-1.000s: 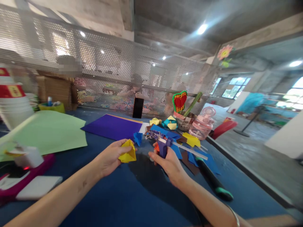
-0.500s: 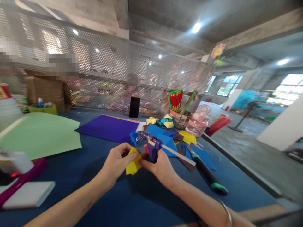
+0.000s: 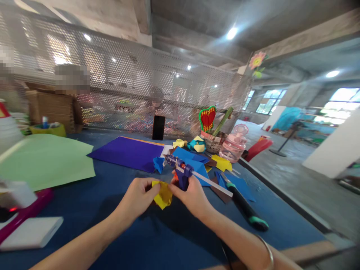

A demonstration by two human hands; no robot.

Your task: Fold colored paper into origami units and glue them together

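My left hand pinches a folded piece of yellow paper between thumb and fingers. Wrapped round the grip of a purple hot glue gun is my right hand; its thumb reaches to the paper's right edge. A white glue stick juts from the gun's rear, to the right, and the nozzle points up and left. Just beyond the nozzle lies a small folded blue paper piece. Both hands are above the dark blue tabletop.
Purple paper and a light green sheet lie to the left. On the right are blue sheets, a black-and-green cutter and a pink bottle. A phone stands upright by the perforated screen. People are behind it.
The yellow paper has turned in my left hand and now shows a more opened, pointed shape. My right hand keeps the glue gun in nearly the same place. The view has shifted slightly.
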